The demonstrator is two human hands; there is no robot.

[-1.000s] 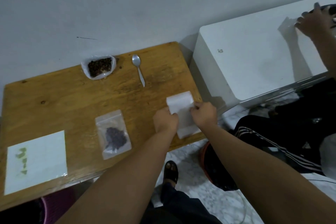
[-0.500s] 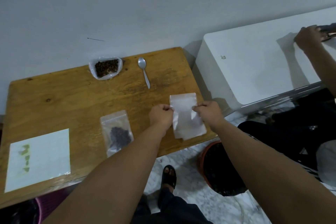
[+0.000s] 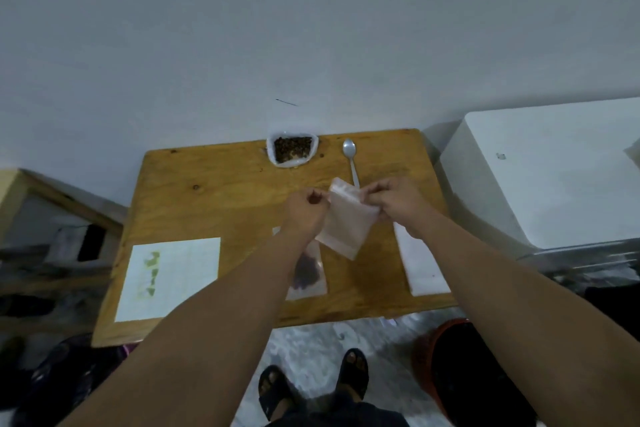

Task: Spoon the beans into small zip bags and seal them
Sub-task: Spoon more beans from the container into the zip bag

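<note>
Empty bag (image 3: 346, 224) held above desk (image 3: 214, 204). Left hand (image 3: 304, 215), right hand (image 3: 398, 208): pinch grip at mouth edges, seemingly. Film thin, limp, slippery; best held near zip.

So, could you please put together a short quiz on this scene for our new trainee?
1. True or false: the spoon lies untouched on the table.
2. Count each bean-filled bag lying on the table.
3. The left hand and right hand together hold: A) the spoon B) the empty zip bag C) a bean-filled bag.

Key: 1 true. 2 one, partly under the left forearm. 3 B.
</note>
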